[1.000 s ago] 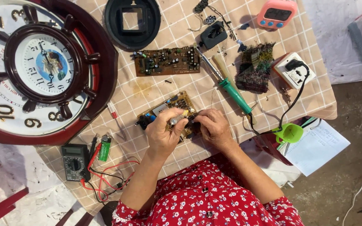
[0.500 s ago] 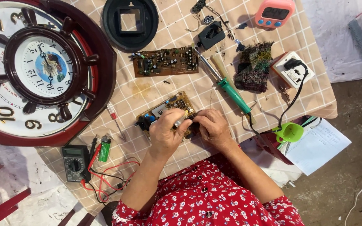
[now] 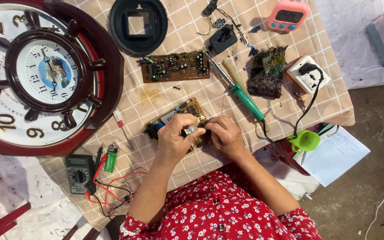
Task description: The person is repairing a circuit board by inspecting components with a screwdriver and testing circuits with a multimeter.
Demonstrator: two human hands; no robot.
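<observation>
Together, left hand (image 3: 174, 138) pinched small whitish part (image 3: 191, 130) over circuit board (image 3: 178, 116); right hand (image 3: 224, 135), at 3 o'clock, gripped board edge.

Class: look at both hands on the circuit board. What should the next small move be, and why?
Probably steady the circuit board with the right hand while the left hand brings its small pale tool onto the part. Both hands are already on the board's near edge, and the soldering iron lies unused beside it.
</observation>
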